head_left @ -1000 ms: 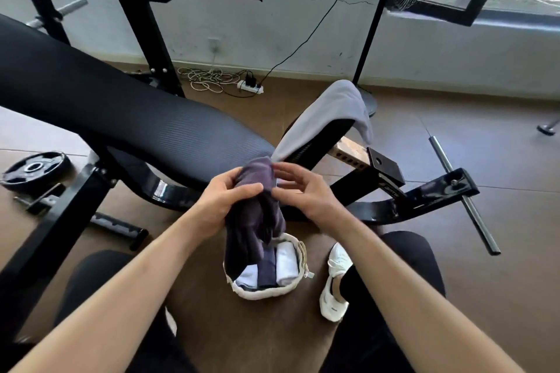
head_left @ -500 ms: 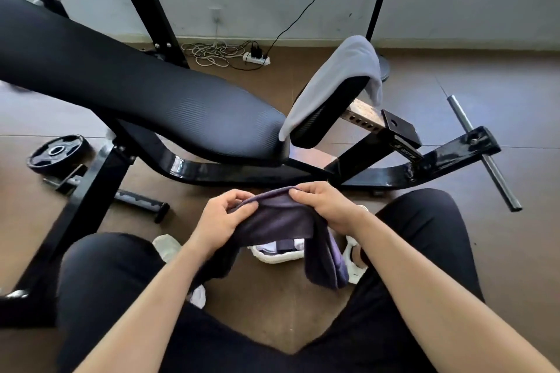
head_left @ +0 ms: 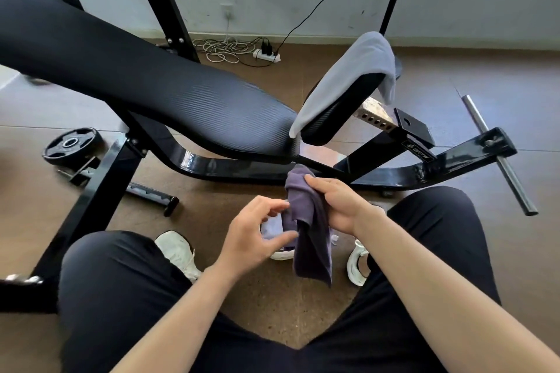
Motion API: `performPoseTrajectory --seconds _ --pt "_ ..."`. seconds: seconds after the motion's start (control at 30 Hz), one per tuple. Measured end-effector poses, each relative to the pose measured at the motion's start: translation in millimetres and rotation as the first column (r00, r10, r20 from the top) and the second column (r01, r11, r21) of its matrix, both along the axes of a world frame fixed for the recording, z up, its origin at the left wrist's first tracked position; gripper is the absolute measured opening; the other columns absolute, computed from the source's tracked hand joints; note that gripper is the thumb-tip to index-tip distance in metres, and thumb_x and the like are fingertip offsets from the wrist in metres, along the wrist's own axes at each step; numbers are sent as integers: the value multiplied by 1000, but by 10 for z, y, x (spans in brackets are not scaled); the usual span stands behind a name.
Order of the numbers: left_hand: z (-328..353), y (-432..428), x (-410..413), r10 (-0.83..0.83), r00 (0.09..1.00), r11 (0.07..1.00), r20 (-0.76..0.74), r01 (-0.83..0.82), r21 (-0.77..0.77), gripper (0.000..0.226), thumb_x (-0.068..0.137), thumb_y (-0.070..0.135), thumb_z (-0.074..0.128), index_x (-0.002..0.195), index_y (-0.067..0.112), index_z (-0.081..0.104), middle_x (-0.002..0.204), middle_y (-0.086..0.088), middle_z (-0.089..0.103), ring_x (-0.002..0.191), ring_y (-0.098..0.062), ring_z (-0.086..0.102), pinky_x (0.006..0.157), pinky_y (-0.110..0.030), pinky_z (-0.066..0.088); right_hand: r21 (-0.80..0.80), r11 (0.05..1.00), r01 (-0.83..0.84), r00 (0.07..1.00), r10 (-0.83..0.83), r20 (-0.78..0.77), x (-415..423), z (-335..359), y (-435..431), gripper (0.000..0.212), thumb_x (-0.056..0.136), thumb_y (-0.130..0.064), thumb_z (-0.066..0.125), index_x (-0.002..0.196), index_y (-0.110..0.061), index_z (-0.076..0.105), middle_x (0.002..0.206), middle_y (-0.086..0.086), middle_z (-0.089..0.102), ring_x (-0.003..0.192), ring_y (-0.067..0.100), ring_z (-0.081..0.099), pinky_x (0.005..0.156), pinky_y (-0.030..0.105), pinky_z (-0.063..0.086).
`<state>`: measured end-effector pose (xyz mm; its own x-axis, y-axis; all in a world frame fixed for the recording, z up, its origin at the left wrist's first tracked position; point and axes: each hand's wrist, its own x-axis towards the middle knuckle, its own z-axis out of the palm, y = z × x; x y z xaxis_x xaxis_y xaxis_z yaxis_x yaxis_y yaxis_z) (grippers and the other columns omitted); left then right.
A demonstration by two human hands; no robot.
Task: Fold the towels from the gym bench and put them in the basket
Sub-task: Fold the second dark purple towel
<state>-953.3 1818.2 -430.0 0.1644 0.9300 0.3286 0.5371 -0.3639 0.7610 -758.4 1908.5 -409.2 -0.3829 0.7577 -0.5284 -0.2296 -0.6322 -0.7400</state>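
Observation:
My right hand [head_left: 339, 206] grips a dark purple towel [head_left: 309, 230], which hangs folded in front of my knees. The curved fingers and thumb of my left hand [head_left: 257, 233] reach its left edge, with no cloth between them. Right behind the towel stands the white basket [head_left: 281, 256] on the floor, mostly hidden, with a pale folded towel [head_left: 271, 227] showing inside. A light grey towel [head_left: 348, 76] is draped over the small raised pad of the black gym bench [head_left: 151, 85].
The bench frame [head_left: 378, 172] runs across the floor just beyond my hands. A weight plate [head_left: 71, 145] and a black peg [head_left: 151, 197] lie at the left, a steel bar [head_left: 497, 154] at the right, a power strip [head_left: 266, 54] by the wall. My white shoes [head_left: 178, 251] flank the basket.
I sat lower, with the view tilting down. The purple towel was spread between both hands; now it hangs doubled from my right hand, and my left hand has let go of its corner.

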Motion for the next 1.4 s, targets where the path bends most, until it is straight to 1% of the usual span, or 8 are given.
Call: performPoseTrajectory --seconds 0.13,0.23,0.5,0.73,0.93,1.1,1.23,1.4 --pt "-23 44 57 31 996 993 -80 -22 115 24 87 24 80 109 18 74 106 6 66 98 -9 64 83 -32 56 -14 1000 -20 1000 20 9 -9 -17 -55 36 103 -20 57 127 8 62 117 28 69 96 31 70 84 37 60" --pt "-50 55 46 19 993 991 -119 -3 137 13 91 22 74 102 16 76 102 4 68 95 -9 64 82 -27 54 -3 999 -32 999 32 13 -8 -27 -69 33 105 -18 54 123 8 63 108 26 71 91 29 72 85 37 60" --pt "-6 105 -3 117 944 938 309 -2 -348 7 87 17 59 82 19 62 73 13 62 72 -3 55 72 -19 46 86 995 -49 977 30 213 9 -186 -49 24 101 -13 59 105 7 71 107 26 67 103 32 62 104 48 49" --pt "-11 100 -86 158 931 885 329 14 -465 11 82 17 58 71 16 58 59 14 55 58 0 48 57 -15 41 148 982 -114 935 56 350 17 -119 -55 16 101 -19 60 96 -10 72 80 3 69 72 15 63 69 26 51" --pt "-130 105 -132 263 930 859 258 -104 -502 19 89 14 72 72 21 65 61 14 61 60 0 53 60 -19 43 308 923 -232 934 124 335 -91 -98 -157 7 95 -17 70 96 -11 70 80 2 71 74 16 64 67 26 52" --pt "-114 115 -147 292 901 855 321 -96 -509 17 88 11 77 74 12 68 61 9 62 57 -1 53 58 -16 44 346 814 -467 856 318 408 -219 -177 -331 26 90 -20 78 110 -5 70 93 7 72 87 18 69 75 29 56" --pt "-61 106 -137 330 844 844 423 -62 -533 13 88 8 76 76 7 70 66 3 67 64 -6 59 63 -19 49 392 798 -458 860 287 422 -284 -249 -338 30 81 -19 84 108 -13 72 95 4 74 91 15 70 89 36 56" --pt "-17 84 -172 305 806 837 507 28 -547 9 91 8 72 85 3 77 81 -10 74 77 -13 68 72 -23 54 459 789 -408 876 198 439 -318 -284 -361 28 84 -15 81 109 -9 71 94 6 74 89 17 70 88 38 59"
